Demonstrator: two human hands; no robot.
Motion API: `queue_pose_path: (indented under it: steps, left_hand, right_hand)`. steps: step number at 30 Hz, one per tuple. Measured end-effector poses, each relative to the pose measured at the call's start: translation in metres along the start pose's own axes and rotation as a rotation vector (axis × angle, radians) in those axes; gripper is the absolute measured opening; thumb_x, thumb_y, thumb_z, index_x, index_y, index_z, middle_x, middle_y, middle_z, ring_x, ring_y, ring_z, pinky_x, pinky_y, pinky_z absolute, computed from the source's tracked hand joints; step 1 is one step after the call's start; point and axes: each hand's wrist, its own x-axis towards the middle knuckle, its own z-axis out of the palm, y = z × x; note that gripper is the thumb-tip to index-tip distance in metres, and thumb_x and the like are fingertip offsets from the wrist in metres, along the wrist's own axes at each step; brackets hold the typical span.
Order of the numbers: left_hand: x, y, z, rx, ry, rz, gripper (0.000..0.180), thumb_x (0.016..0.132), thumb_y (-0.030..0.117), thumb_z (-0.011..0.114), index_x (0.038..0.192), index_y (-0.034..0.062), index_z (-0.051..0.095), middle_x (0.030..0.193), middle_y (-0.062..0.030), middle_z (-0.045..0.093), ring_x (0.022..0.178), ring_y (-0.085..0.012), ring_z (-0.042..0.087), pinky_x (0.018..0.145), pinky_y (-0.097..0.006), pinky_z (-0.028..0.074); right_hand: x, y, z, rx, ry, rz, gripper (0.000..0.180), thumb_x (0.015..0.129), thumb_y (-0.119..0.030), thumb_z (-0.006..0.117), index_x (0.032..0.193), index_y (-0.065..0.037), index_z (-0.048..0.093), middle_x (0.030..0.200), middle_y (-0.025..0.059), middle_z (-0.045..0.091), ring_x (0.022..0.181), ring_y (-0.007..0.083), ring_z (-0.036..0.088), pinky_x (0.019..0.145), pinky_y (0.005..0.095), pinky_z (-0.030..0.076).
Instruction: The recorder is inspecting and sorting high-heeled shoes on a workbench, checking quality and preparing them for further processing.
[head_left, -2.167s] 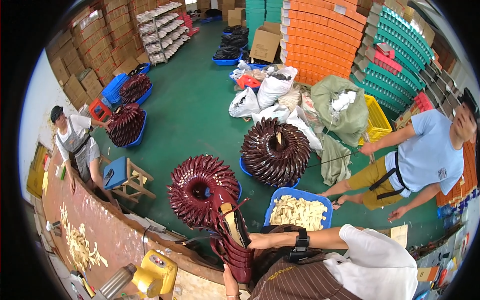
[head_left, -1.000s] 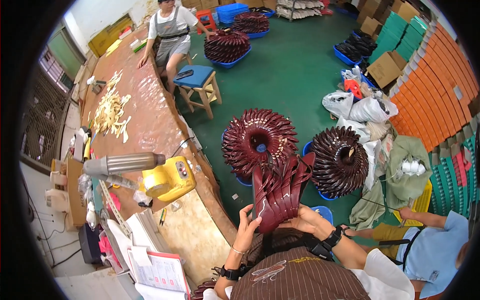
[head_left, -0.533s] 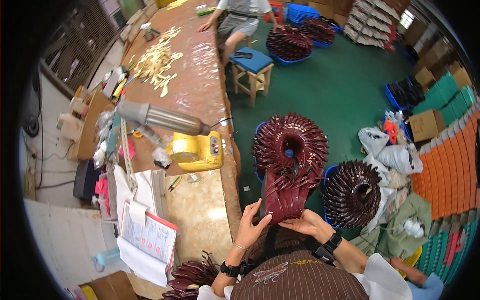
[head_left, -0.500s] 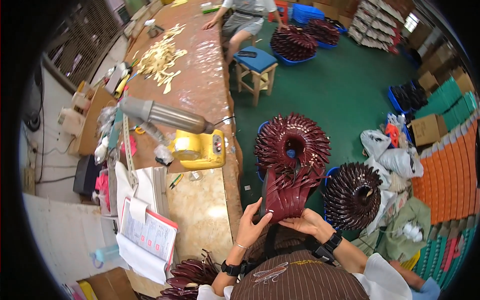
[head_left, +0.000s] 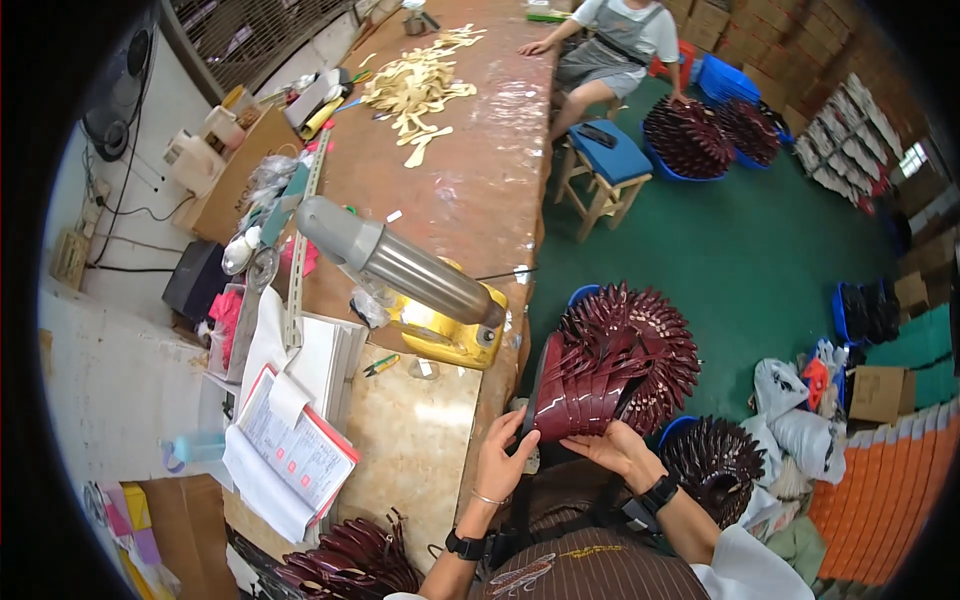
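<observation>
Between my two hands is a glossy maroon strappy shoe upper (head_left: 582, 390), with overlapping bands and a dark edge along its left side. My left hand (head_left: 503, 460) pinches its lower left corner, thumb in front. At its lower right edge my right hand (head_left: 618, 452) grips with the fingers mostly hidden. Just behind it, a ring-shaped pile of similar maroon uppers (head_left: 655, 335) rests in a blue basin (head_left: 583, 293). The upper overlaps part of that pile in the view.
On my left stand a workbench (head_left: 430, 400), a yellow machine with a grey metal barrel (head_left: 425, 275) and a clipboard (head_left: 297, 450). A dark pile of uppers (head_left: 712, 462) sits at right. A blue-topped stool (head_left: 608, 152) and a seated person (head_left: 615, 45) are farther off.
The view has swung left, so the bench and machine sit farther right in it. Both hands still grip the upper, which is now turned to show more of its banded face.
</observation>
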Motion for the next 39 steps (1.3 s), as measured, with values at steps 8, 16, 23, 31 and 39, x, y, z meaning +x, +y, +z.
queue_pose_path:
  steps: [8, 16, 23, 31, 39]
  left_hand:
    - [0.034, -0.002, 0.020, -0.083, 0.167, -0.148, 0.041, 0.085, 0.020, 0.067, 0.120, 0.0010, 0.057, 0.112, -0.0143, 0.062, 0.100, -0.0203, 0.060, 0.087, -0.032, 0.046]
    - [0.031, 0.000, 0.014, -0.109, 0.286, -0.157, 0.042, 0.085, 0.019, 0.067, 0.121, -0.0005, 0.056, 0.113, -0.0138, 0.062, 0.103, -0.0189, 0.059, 0.088, -0.031, 0.046]
    - [0.024, 0.021, -0.002, -0.148, 0.288, -0.198, 0.043, 0.085, 0.018, 0.067, 0.122, -0.0008, 0.056, 0.114, -0.0135, 0.062, 0.103, -0.0183, 0.060, 0.089, -0.031, 0.046]
    - [-0.001, 0.029, -0.016, -0.028, 0.331, -0.168, 0.043, 0.083, 0.009, 0.068, 0.120, -0.0067, 0.054, 0.109, -0.0100, 0.063, 0.098, -0.0149, 0.060, 0.087, -0.028, 0.046]
    - [-0.012, 0.039, -0.024, -0.107, 0.410, -0.155, 0.045, 0.079, 0.014, 0.073, 0.117, -0.0074, 0.058, 0.109, -0.0155, 0.064, 0.101, -0.0168, 0.060, 0.090, -0.029, 0.045]
  right_hand:
    - [0.047, -0.052, 0.014, -0.149, -0.025, 0.053, 0.027, 0.090, -0.006, 0.047, 0.115, 0.002, 0.053, 0.115, 0.0171, 0.058, 0.111, 0.0330, 0.054, 0.101, 0.0512, 0.041]
    - [0.057, -0.060, 0.036, -0.321, -0.085, 0.097, 0.030, 0.090, -0.006, 0.050, 0.120, -0.001, 0.051, 0.118, 0.0158, 0.057, 0.111, 0.0323, 0.055, 0.099, 0.0514, 0.043]
    - [0.058, -0.052, 0.051, -0.336, -0.143, 0.135, 0.030, 0.091, -0.009, 0.052, 0.120, -0.001, 0.050, 0.119, 0.0153, 0.057, 0.110, 0.0315, 0.055, 0.099, 0.0515, 0.042]
    - [0.056, -0.038, 0.059, -0.413, -0.231, 0.194, 0.030, 0.089, -0.014, 0.057, 0.117, -0.004, 0.054, 0.115, 0.0112, 0.060, 0.106, 0.0269, 0.058, 0.095, 0.0458, 0.045]
    - [0.056, -0.029, 0.072, -0.494, -0.244, 0.232, 0.031, 0.088, -0.015, 0.059, 0.117, -0.005, 0.054, 0.114, 0.0101, 0.060, 0.104, 0.0243, 0.059, 0.094, 0.0451, 0.047]
